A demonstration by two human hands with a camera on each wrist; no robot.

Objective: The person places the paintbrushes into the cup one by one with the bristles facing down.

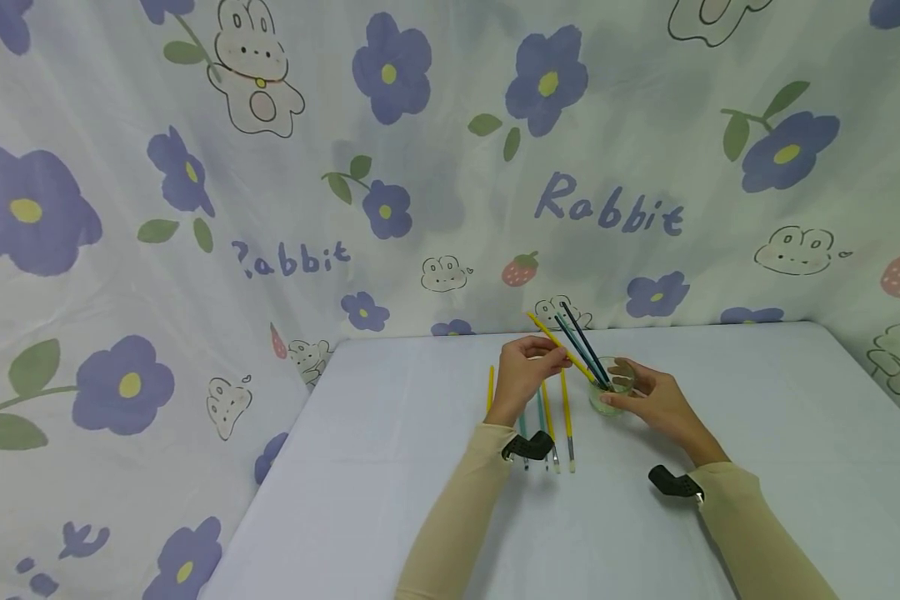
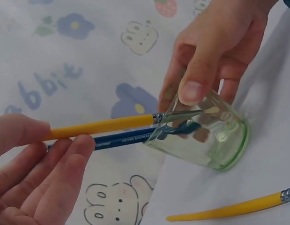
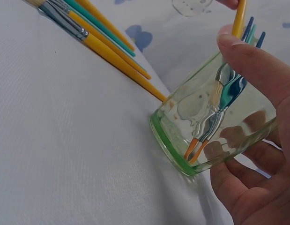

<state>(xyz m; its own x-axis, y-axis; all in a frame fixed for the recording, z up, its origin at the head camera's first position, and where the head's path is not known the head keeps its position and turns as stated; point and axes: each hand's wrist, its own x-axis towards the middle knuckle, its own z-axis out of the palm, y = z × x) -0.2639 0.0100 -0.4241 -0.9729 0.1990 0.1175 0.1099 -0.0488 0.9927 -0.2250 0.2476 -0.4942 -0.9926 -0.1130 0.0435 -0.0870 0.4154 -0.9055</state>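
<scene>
A small green-tinted glass point(image 1: 611, 390) stands on the white table, and my right hand point(image 1: 633, 390) grips it around its side. Two dark blue brushes point(image 1: 581, 346) lean in it. My left hand point(image 1: 547, 360) pinches the handle of a yellow brush point(image 1: 558, 343) whose bristle end is inside the glass. In the left wrist view the yellow brush point(image 2: 102, 125) and a blue brush point(image 2: 126, 138) enter the glass point(image 2: 215, 140). The right wrist view shows the brush tips near the bottom of the glass point(image 3: 205, 140).
Several yellow and teal brushes point(image 1: 551, 429) lie side by side on the table point(image 1: 390, 467) just left of the glass, under my left forearm. A floral rabbit-print cloth point(image 1: 195, 250) hangs behind and to the left. The table's left edge drops off near that cloth.
</scene>
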